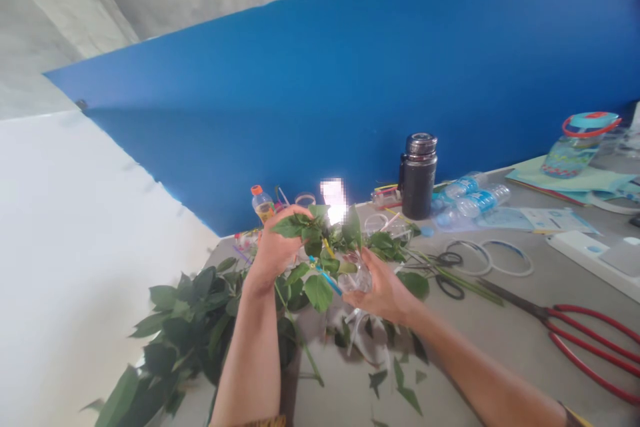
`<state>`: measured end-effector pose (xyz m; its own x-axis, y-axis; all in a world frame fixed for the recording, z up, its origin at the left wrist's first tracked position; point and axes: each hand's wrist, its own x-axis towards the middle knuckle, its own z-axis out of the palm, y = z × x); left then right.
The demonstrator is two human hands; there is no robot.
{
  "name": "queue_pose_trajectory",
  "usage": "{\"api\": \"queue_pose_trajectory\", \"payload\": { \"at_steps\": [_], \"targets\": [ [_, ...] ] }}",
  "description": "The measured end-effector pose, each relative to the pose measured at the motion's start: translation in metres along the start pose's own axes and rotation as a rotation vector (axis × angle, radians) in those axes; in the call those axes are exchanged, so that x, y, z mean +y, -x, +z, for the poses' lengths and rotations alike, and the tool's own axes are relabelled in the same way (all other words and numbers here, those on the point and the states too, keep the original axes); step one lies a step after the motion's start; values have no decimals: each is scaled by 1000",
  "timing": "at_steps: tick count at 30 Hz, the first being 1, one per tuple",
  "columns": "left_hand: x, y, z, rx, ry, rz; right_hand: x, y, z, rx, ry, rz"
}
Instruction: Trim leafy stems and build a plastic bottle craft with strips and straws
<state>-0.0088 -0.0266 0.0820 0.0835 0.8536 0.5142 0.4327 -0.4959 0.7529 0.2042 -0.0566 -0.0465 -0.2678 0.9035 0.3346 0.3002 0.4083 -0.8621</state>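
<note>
My left hand (276,245) is closed around a leafy green sprig (320,250), fingers wrapped over its top leaves. My right hand (383,287) is closed on clear crinkled plastic wrap (356,277) at the sprig's lower right side. A thin blue stick (327,275) crosses the leaves between my hands. Both hands hover just above the grey table (500,340).
A pile of leafy branches (185,327) lies at the table's left edge. Black-handled scissors (447,273), red-handled shears (585,340), white rings (493,257), a dark flask (419,177), water bottles (473,200), an orange-capped bottle (262,203) and a lidded jar (580,145) sit around.
</note>
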Motion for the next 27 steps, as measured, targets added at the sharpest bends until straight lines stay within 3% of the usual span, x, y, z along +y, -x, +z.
{"api": "queue_pose_trajectory", "payload": {
  "at_steps": [6, 17, 27],
  "targets": [
    [-8, 0, 0, 6, -43, 34, 2, -1, 1, 29, -43, -40],
    [1, 0, 3, -28, -46, 29, 10, -1, 5, 53, -49, -19],
    [-10, -2, 5, -69, -10, 38, -2, -1, 0, 37, -51, -10]
  ]
}}
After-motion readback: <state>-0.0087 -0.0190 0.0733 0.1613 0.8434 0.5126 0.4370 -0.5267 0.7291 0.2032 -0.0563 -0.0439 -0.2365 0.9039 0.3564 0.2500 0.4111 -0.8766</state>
